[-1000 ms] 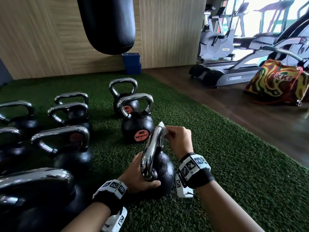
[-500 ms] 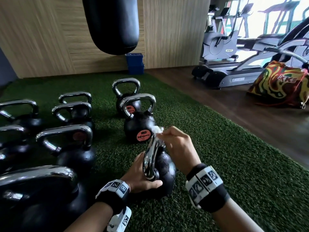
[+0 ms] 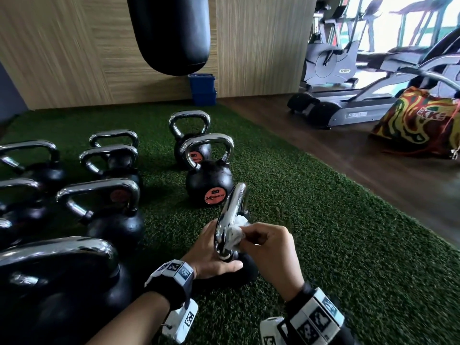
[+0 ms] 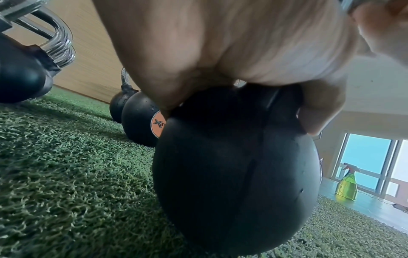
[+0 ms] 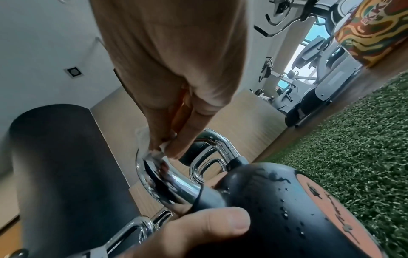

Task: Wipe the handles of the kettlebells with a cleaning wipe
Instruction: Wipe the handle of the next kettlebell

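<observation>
Item: right hand (image 3: 270,247), fingertips (image 5: 176,148) pinched on a crumpled white cleaning wipe (image 3: 235,235), pressed to the inner side of the chrome handle (image 3: 230,215). Left hand (image 3: 211,255): palm and thumb curled over the black ball of the kettlebell (image 4: 236,174), steadying it. Location: the green turf (image 3: 323,245), at 6 o'clock of the head view. Remaining kettlebells (image 3: 209,180) stood at 9 to 12 o'clock. Method, judged: wrap the wipe fully round the bar, run it down both legs to the collars, and keep the ball braced.
</observation>
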Motion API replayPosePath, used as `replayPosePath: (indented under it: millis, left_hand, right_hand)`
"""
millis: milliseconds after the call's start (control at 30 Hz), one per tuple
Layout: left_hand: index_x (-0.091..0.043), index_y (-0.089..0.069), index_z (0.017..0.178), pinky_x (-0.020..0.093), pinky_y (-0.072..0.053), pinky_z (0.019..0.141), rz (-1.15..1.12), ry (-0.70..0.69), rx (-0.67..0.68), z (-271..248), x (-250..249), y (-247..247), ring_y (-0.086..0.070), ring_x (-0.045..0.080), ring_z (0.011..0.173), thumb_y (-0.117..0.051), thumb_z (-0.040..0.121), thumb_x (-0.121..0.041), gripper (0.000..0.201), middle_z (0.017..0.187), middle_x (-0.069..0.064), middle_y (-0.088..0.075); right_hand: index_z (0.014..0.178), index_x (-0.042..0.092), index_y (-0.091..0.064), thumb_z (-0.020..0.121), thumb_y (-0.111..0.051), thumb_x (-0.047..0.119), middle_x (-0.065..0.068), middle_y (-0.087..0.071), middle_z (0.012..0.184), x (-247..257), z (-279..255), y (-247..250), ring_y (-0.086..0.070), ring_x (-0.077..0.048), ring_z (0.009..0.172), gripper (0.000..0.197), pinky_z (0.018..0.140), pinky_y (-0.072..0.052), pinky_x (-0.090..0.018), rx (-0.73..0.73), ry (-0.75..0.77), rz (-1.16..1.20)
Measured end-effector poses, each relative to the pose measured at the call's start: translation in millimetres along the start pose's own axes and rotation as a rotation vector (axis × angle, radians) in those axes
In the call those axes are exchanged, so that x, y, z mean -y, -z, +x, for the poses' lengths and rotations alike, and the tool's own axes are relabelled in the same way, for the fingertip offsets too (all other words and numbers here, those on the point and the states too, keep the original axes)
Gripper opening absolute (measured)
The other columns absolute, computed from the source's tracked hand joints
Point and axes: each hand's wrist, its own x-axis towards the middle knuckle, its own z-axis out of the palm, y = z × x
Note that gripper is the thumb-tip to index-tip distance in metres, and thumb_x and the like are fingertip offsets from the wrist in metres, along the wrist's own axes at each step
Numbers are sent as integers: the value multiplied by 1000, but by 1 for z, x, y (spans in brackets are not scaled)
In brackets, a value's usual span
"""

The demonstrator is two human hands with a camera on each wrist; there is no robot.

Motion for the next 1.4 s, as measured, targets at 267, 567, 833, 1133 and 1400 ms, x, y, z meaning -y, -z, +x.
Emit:
replayPosePath:
  millis: [267, 567, 833, 1133, 1400]
  left_hand:
    - [-42, -43, 127, 52, -37, 110, 203, -281, -117, -10, -14, 1, -41, 13, 124, -73, 65, -49, 69, 137, -9, -49]
    - [-24, -50, 135, 56, -37, 113, 163, -204, -22, -3, -13, -1, -62, 31, 114, -84, 71, -32, 72, 113, 8, -69]
    - [-11, -64, 107, 52, -49, 99, 54, -16, 2, -4, -7, -1, -67, 31, 96, -88, 67, -39, 55, 98, 1, -64]
    - [-53, -41, 133, 45, -40, 116, 3, -5, -96, -3, 2, -6, -56, 14, 127, -89, 60, -50, 87, 131, -10, -57]
    - [-41, -50, 87, 31, -50, 90, 130, -46, -83, -1, 1, -4, -62, 9, 96, -86, 61, -46, 45, 93, -13, -62]
  right_hand:
    - [85, 28, -83, 71, -90, 29, 21, -76, 76, -18, -20, -13, -71, 0, 66, 16, 59, -53, -13, -17, -15, -17]
    - [90, 17, -82, 88, -77, 23, 12, -69, 82, -30, -4, -9, -65, -2, 71, 8, 62, -46, -10, 127, 196, -226]
    - [92, 3, -80, 79, -64, -13, -7, -71, 100, -21, 48, -8, -69, -20, 88, 26, 75, -56, -30, 566, 314, -363]
    - [96, 4, -73, 79, -66, -16, 15, -71, 78, -24, 66, -7, -67, 12, 75, 27, 69, -53, -9, 685, 175, -194]
    - [103, -5, -73, 89, -69, 0, -24, -74, 105, -36, 50, -11, -71, -38, 95, 15, 91, -58, -49, 619, -153, 429]
